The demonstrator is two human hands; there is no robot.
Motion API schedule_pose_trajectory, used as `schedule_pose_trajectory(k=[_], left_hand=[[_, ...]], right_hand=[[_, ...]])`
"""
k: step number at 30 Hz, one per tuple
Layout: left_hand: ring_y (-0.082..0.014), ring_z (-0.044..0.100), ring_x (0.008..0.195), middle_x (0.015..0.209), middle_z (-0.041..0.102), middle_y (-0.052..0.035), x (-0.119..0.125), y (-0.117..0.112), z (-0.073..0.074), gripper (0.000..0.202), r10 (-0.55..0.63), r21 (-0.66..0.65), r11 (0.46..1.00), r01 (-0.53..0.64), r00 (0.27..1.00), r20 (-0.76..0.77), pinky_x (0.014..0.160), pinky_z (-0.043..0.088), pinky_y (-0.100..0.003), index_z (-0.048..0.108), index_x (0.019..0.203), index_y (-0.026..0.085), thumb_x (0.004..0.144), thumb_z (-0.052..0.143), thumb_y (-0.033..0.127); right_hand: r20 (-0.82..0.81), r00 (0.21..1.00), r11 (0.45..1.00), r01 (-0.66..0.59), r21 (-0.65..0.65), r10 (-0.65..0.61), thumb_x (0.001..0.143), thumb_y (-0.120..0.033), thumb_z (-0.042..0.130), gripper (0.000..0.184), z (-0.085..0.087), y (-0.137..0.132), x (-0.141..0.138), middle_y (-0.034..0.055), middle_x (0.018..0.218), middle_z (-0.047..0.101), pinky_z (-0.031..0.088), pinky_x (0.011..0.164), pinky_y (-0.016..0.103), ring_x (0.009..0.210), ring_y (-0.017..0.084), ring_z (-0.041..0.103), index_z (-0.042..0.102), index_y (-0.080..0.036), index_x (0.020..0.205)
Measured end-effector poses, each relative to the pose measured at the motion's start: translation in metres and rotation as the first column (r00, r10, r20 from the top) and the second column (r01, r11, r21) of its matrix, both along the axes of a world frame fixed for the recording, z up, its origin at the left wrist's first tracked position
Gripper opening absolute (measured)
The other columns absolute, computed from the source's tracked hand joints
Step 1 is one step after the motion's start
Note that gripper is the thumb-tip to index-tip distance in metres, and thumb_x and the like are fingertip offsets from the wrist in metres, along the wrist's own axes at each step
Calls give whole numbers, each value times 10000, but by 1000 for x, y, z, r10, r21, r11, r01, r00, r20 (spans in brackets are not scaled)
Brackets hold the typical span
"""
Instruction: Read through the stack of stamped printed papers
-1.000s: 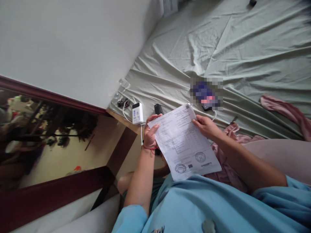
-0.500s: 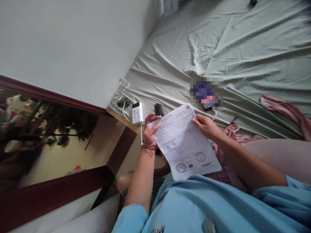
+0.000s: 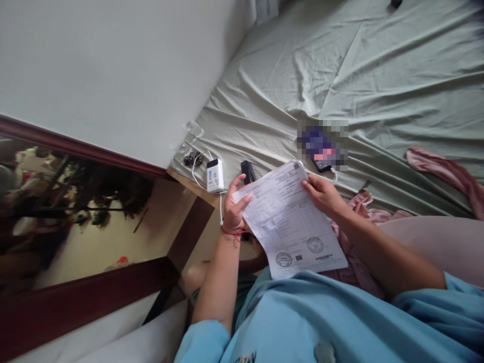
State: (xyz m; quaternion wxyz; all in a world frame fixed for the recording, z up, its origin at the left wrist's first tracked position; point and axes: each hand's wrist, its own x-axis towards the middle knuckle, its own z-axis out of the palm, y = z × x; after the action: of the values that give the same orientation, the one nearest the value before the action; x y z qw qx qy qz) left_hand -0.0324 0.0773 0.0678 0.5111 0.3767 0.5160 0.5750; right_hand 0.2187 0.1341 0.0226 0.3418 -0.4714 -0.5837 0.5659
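I hold a printed white paper sheet (image 3: 289,222) with two round stamps near its lower edge, in front of my chest. My left hand (image 3: 234,209), with a red string round the wrist, pinches the sheet's left edge, thumb on top. My right hand (image 3: 323,194) grips the sheet's upper right edge, fingers closed on it. Just beyond the sheet a phone (image 3: 322,146) lies on the green bedsheet (image 3: 340,65), with a white cable running to it.
A white power bank (image 3: 215,175) with its cable, a small black device (image 3: 247,171) and dark earphones (image 3: 192,160) lie at the bed's corner. Pink cloth (image 3: 438,169) lies at right. A white wall (image 3: 113,70) and a dark-framed mirror (image 3: 86,222) are at left.
Nearly nothing has changed: both hands keep their hold on the sheet, and my left fingers shifted slightly along its edge.
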Motion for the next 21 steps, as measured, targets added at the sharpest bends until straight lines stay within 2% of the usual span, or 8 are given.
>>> schedule_pose_trajectory(k=[3,8,12,16,19,21], left_hand=[[-166,653,835,1023,677,-59,2,0,5,527,8,-14,1000,-9,998,-69,753,528,-268,624,1272,219,766,768,253],[-147,646,849,991,691,-40,6,-1,14,438,21,24,1000,-18,991,-136,776,522,-244,680,1209,227,779,758,249],[-158,662,913,1036,721,-52,4,-3,18,337,19,29,1000,-12,965,-261,829,519,-245,725,1145,200,818,748,276],[-163,662,878,1006,723,-50,3,-6,19,310,38,46,999,-23,930,-365,797,520,-249,731,1119,181,828,735,288],[-152,649,836,975,710,-47,2,-7,17,301,29,43,999,-14,930,-367,762,512,-241,718,1107,181,828,728,294],[-153,638,842,974,690,-45,2,-8,16,308,28,54,998,-9,931,-364,761,507,-242,698,1111,189,823,726,295]], right_hand=[[-98,995,1000,21,-3,-21,912,-520,498,337,4,-1,0,3,706,521,373,572,289,627,151,461,504,-215,770],[-244,969,997,29,-66,-44,899,-563,543,383,13,-4,2,-19,681,477,341,539,261,591,123,428,479,-214,754],[-246,968,998,35,-50,-46,891,-581,553,409,14,-5,1,-29,667,436,322,530,252,588,114,402,449,-217,736],[-181,982,998,57,1,-56,893,-591,552,436,10,-3,1,-31,654,408,307,524,253,588,112,372,426,-219,704],[-194,979,998,59,-28,-63,903,-590,562,402,10,-1,5,-14,695,502,369,550,257,619,128,450,508,-214,772],[-281,959,995,-6,-102,-23,906,-581,582,367,13,0,8,10,784,609,448,607,276,681,151,554,586,-215,896]])
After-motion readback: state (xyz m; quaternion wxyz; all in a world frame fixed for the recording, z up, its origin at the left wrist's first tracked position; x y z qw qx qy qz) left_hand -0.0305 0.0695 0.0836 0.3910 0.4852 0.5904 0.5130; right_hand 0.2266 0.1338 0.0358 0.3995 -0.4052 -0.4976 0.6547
